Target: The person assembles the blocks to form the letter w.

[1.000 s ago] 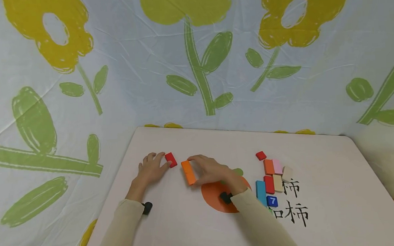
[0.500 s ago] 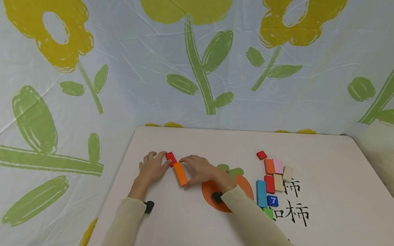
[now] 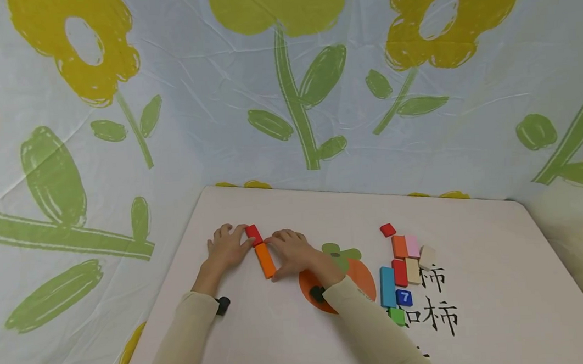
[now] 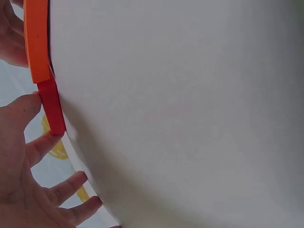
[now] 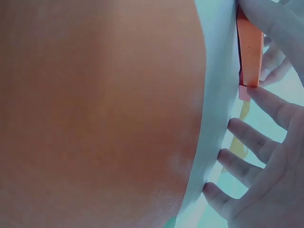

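Observation:
In the head view a red block (image 3: 254, 235) and a longer orange block (image 3: 265, 261) lie end to end on the left part of the table. My left hand (image 3: 226, 248) pinches the red block between thumb and index finger, its other fingers spread on the tabletop. Thumb and index finger of my right hand (image 3: 295, 253) hold the orange block by its two ends. The left wrist view shows the orange block (image 4: 37, 42) meeting the red block (image 4: 51, 107). In the right wrist view the orange block (image 5: 250, 50) hides most of the red one.
Right of the printed persimmon (image 3: 361, 280) lies a cluster with a blue block (image 3: 387, 287), a pink block (image 3: 411, 246), a dark blue cube marked 7 (image 3: 403, 297), a green block (image 3: 397, 317) and several others. A flower-patterned cloth (image 3: 194, 126) rises behind the table (image 3: 514, 280).
My right hand has moved left with the orange block and lowered it against the near end of the red block. The left hand stays almost still at the red block.

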`<state>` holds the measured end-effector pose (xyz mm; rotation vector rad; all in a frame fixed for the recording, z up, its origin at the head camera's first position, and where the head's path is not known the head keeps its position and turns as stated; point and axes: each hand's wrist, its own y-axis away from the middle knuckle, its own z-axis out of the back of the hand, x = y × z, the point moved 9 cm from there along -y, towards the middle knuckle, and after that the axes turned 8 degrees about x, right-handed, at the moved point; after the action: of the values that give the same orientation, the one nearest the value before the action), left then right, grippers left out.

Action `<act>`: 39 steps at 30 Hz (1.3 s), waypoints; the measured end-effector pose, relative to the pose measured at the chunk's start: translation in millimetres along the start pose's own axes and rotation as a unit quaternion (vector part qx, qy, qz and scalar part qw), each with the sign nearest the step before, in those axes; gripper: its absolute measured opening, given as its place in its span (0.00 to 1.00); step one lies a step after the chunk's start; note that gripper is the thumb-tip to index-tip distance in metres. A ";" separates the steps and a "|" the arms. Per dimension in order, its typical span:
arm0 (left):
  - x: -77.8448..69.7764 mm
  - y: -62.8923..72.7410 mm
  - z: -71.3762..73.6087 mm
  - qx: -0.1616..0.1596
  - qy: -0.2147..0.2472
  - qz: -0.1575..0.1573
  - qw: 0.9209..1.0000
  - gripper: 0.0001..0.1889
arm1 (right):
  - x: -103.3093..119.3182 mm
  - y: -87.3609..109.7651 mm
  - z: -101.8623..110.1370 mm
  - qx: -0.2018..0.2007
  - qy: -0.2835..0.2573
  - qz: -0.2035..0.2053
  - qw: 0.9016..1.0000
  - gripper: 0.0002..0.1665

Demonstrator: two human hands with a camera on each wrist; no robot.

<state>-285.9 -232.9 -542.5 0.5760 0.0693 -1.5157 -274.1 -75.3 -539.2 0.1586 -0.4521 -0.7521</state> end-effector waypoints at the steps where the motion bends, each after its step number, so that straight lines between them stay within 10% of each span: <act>1: 0.1 0.3 -0.2 0.000 0.001 0.001 1.000 0.31 | 0.0 -0.3 -0.4 0.000 0.002 -0.001 1.000 0.54; 39: -4.3 5.5 3.9 -0.004 0.000 -0.009 1.000 0.30 | 2.4 0.0 1.8 0.010 0.024 -0.020 0.999 0.48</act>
<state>-282.3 -230.8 -535.8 0.5706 0.0804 -1.5323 -273.4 -76.9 -536.8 0.2052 -0.4128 -0.7824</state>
